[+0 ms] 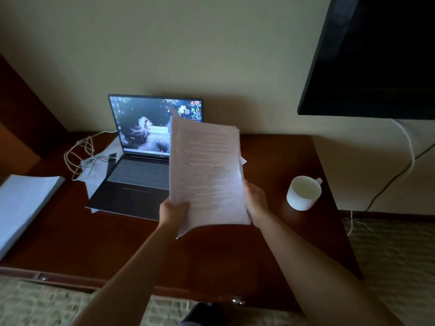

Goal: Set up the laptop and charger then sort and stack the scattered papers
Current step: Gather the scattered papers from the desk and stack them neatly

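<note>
Papers [207,170] are gripped at their lower corners by the left hand [174,210] and right hand [255,201]. Loose sheets could be spilled toward the laptop [141,158] at 10 o'clock.

1. The room is dim and the whole picture soft and grainy.
2. The laptop screen [143,128] at 11 o'clock glows brightest.
3. The wall [188,55] at 12 o'clock is evenly, faintly lit.
4. Straight lines bow towards the edges.
</note>
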